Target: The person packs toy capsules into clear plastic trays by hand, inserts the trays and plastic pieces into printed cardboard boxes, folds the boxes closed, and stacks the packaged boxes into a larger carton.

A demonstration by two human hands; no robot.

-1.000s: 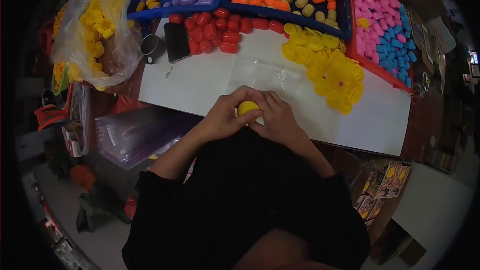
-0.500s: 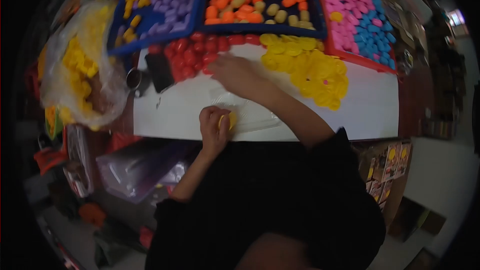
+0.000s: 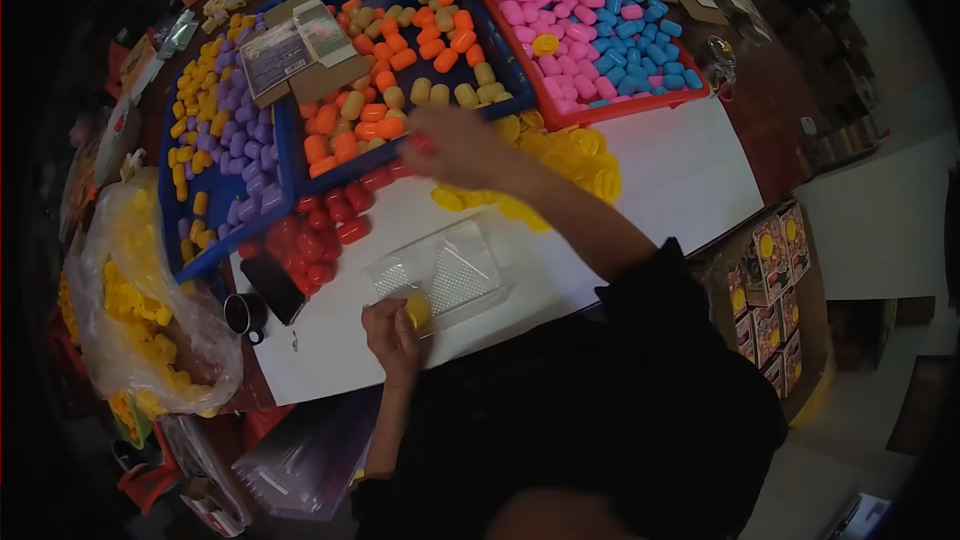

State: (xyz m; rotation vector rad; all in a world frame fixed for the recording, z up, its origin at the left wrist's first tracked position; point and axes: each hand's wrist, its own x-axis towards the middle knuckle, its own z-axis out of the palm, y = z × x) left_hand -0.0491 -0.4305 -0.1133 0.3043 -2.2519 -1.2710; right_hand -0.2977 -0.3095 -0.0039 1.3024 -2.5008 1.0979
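Observation:
My left hand is closed around a yellow round disc at the near left corner of a clear plastic blister tray lying on the white table top. My right hand, smeared by motion, is raised near the front edge of the blue tray. A red capsule-shaped piece shows at its fingertips. To its left lies a heap of red capsules. Just beyond my right wrist, yellow discs are piled, partly hidden by my forearm.
A blue tray holds orange and tan capsules; another blue tray holds purple and yellow ones. Pink and blue capsules fill a red tray. At left are a phone, a dark cup and a plastic bag of yellow pieces.
The view has turned and shifted. My right hand, over the red heap before, has come away with a red capsule at its fingertips. My left hand still holds the yellow disc by the clear tray.

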